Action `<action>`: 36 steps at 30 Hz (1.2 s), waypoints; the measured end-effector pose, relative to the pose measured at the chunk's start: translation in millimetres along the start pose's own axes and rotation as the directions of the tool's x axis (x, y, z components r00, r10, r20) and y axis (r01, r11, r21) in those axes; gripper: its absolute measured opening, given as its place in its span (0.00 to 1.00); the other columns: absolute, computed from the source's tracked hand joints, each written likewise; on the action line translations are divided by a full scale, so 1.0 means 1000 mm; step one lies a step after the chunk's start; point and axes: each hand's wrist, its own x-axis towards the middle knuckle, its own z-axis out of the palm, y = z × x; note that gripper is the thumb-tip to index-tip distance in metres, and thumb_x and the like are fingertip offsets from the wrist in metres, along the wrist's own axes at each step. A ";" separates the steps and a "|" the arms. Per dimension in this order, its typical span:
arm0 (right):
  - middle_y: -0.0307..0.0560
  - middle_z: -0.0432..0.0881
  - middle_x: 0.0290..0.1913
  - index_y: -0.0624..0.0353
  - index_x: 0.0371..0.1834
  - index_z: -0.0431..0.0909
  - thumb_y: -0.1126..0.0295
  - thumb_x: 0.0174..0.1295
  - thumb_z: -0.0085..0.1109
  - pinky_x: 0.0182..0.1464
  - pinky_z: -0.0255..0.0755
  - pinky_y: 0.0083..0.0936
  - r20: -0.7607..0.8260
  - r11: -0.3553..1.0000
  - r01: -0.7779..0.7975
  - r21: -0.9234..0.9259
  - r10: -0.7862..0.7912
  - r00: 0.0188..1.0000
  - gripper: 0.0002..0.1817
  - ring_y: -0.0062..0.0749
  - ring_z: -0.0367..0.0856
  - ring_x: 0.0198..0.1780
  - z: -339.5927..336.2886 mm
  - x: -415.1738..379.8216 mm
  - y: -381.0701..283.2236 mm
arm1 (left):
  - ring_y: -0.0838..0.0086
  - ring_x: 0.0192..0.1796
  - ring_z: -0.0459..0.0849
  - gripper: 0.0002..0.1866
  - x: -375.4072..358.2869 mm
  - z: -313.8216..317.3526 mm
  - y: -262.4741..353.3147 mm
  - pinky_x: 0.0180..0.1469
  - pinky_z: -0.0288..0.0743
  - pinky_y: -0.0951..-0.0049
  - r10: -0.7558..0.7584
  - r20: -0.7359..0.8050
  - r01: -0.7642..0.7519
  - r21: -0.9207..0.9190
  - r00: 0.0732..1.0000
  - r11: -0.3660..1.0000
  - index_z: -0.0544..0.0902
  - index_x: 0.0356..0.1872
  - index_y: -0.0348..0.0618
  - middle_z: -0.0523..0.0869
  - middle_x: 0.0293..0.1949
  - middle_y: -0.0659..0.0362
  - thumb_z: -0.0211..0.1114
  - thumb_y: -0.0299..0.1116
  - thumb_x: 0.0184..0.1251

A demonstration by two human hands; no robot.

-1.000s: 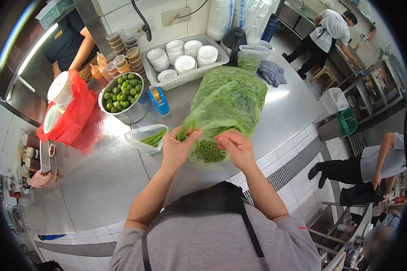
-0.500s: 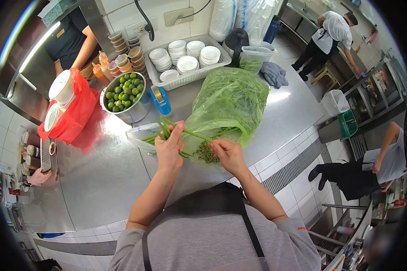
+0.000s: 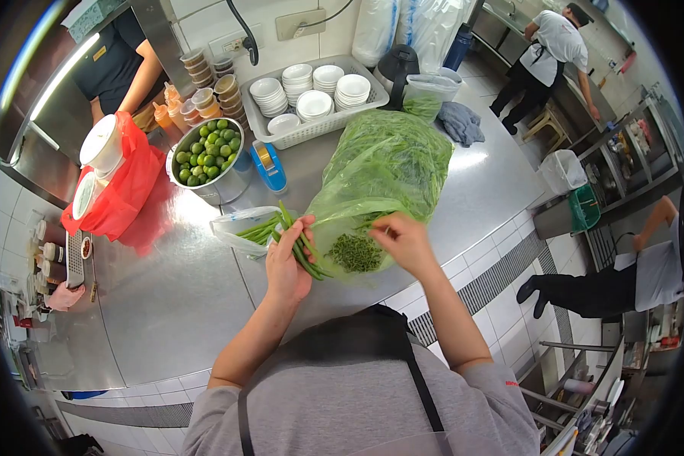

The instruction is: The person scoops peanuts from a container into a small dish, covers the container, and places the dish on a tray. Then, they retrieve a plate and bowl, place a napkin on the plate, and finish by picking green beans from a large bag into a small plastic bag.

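Note:
Long green beans (image 3: 305,257) are held in my left hand (image 3: 289,262), its fingers wrapped round them. More green stalks (image 3: 260,230) lie in a small clear bag just left of that hand. My right hand (image 3: 403,242) is pinched at the opening of a big green plastic bag (image 3: 387,163) full of leafy greens; what its fingertips hold is too small to name. Below those fingertips sits a heap of small green trimmings (image 3: 355,252) on the bag's plastic.
Behind stand a steel pot of green limes (image 3: 207,152), a blue tape dispenser (image 3: 269,167) and a white basket (image 3: 323,121) of bowls. A red bag (image 3: 125,194) with tubs is left. Other people stand beyond the steel table (image 3: 175,304).
My right hand has moved right and slightly up, uncovering more of the trimmings. The beans in my left hand now point more downward. A person at the right has shifted.

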 end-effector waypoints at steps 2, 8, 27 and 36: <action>0.48 0.76 0.29 0.62 0.27 0.76 0.70 0.55 0.55 0.32 0.70 0.34 0.078 0.781 0.189 -0.595 -0.179 0.981 0.07 0.39 0.76 0.31 0.023 0.005 0.035 | 0.85 0.24 0.67 0.09 0.001 0.004 -0.002 0.25 0.61 0.82 0.010 0.037 -0.012 0.047 0.999 0.999 0.77 0.39 0.37 0.72 0.23 0.64 0.55 0.33 0.64; 0.50 0.75 0.29 0.60 0.29 0.76 0.69 0.53 0.55 0.34 0.70 0.37 0.167 0.656 0.295 -0.695 -0.252 0.953 0.06 0.46 0.76 0.32 0.034 0.016 0.050 | 0.81 0.25 0.70 0.08 0.003 -0.013 -0.002 0.27 0.64 0.79 -0.065 0.103 0.034 0.273 0.993 0.962 0.78 0.39 0.39 0.72 0.23 0.63 0.59 0.28 0.61; 0.38 0.78 0.27 0.64 0.32 0.78 0.79 0.52 0.60 0.30 0.68 0.13 -0.156 0.967 0.099 -0.233 -0.138 0.978 0.05 0.18 0.73 0.25 0.000 -0.013 -0.047 | 0.62 0.26 0.79 0.09 0.003 0.015 -0.005 0.31 0.73 0.69 0.217 0.658 -0.660 0.748 0.721 -0.075 0.82 0.33 0.37 0.80 0.25 0.54 0.65 0.28 0.51; 0.36 0.75 0.26 0.64 0.34 0.76 0.74 0.55 0.60 0.25 0.64 0.13 0.050 0.869 -0.278 0.409 0.283 0.958 0.06 0.15 0.71 0.24 0.010 -0.007 -0.034 | 0.81 0.18 0.72 0.09 0.019 0.006 -0.011 0.21 0.65 0.80 0.246 0.346 -0.424 0.754 0.905 0.501 0.82 0.34 0.37 0.74 0.20 0.64 0.67 0.31 0.54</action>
